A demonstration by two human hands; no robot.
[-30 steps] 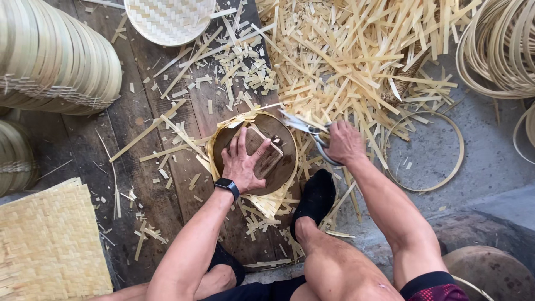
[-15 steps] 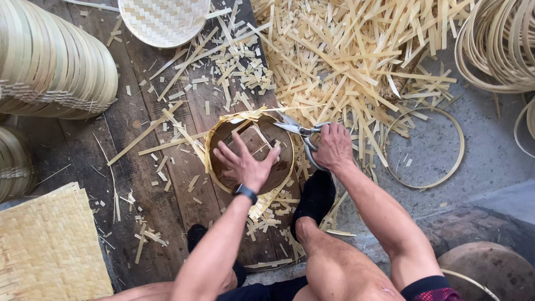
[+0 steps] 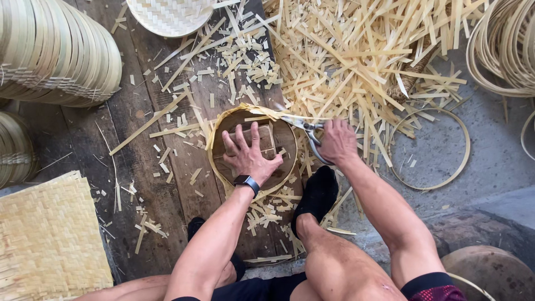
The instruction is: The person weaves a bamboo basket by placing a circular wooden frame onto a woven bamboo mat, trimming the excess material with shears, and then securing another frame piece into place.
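The left hand [image 3: 249,157] is pressing flat, fingers spread, on the woven disc inside the round bamboo hoop [image 3: 214,134], which is sitting on the dark wooden floor [image 3: 139,111] near the middle of the scene. The right hand [image 3: 336,142] is gripping the scissors [image 3: 304,127], blades pointing left at the hoop's far-right rim where loose strip ends are sticking out. That hoop looks light and springy, thin enough to flex or split, so pinning it from above like this seems smart. Offcuts [image 3: 362,50] are piling up far right, and a stack of finished trays [image 3: 56,50] is sitting far left.
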